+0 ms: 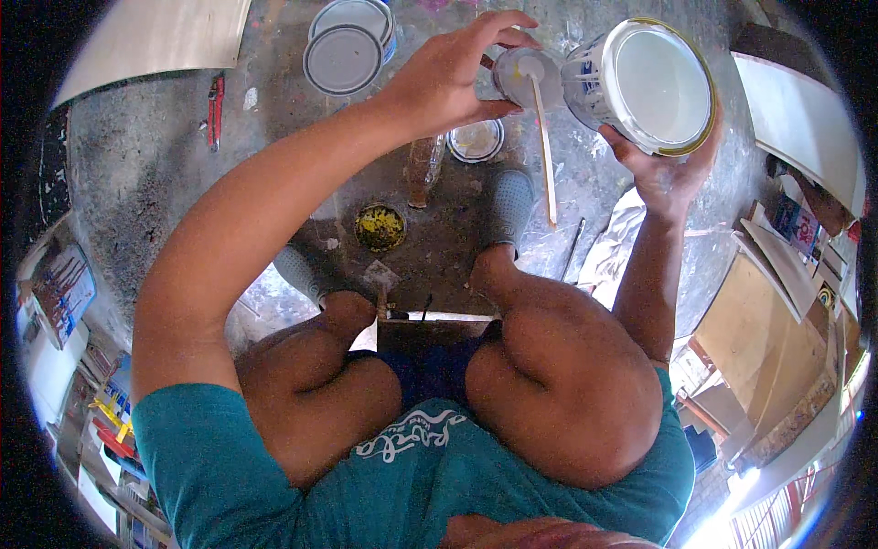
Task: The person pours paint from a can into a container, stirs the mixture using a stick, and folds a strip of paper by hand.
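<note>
My left hand (448, 78) curls around a small translucent cup (549, 90) with pale contents. A long thin wooden stick (545, 151) reaches from the cup down toward my right foot. My right hand (668, 169) grips a large paint can (663, 87) from below and the side, tilted toward the cup, with white paint inside. Below my hands are an open tin (476, 137) and a clear bottle with brown residue (421, 188). A round container with yellow paint (380, 226) sits on the floor between my feet.
Stacked cans with lids (343, 59) stand upper left, near red-handled pliers or a cutter (216, 110). Pale boards (146, 41) lie top left; more boards and panels (759, 339) crowd the right side. A thin dark rod (573, 252) and crumpled paper (613, 238) lie beside my right foot.
</note>
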`<state>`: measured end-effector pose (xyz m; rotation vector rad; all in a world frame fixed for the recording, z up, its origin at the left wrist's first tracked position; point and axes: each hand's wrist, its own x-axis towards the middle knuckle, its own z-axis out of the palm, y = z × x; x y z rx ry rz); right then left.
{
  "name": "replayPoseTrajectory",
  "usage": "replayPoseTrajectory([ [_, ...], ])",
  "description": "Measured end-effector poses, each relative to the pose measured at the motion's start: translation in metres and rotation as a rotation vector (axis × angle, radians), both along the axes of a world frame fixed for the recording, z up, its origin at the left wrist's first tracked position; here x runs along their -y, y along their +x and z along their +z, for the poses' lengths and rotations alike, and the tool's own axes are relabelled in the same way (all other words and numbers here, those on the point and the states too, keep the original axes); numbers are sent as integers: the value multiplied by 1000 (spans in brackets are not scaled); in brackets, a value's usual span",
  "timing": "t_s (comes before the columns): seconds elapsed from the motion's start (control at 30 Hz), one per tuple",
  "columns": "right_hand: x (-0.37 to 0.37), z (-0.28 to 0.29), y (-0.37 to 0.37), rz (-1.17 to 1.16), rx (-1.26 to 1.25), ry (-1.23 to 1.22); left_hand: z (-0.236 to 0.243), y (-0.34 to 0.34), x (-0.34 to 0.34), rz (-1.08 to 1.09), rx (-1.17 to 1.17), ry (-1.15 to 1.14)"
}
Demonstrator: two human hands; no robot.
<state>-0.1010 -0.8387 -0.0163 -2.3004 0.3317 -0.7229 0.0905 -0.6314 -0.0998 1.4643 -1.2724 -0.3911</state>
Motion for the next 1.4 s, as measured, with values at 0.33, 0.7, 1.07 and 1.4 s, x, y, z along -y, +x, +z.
replayPoseTrajectory([
  [0.33,5,-22,-2,32,12,71,-2,-2,-1,89,104,-53],
  [0.7,22,-68,12,-67,-17,124,-6,1,-6,70,-35,134],
  [1.07,36,-167,42,-341,-45,237,6,4,-9,80,-85,195],
  [1.4,28,-216,5,-414,-40,186,23,-4,-19,96,-125,165],
])
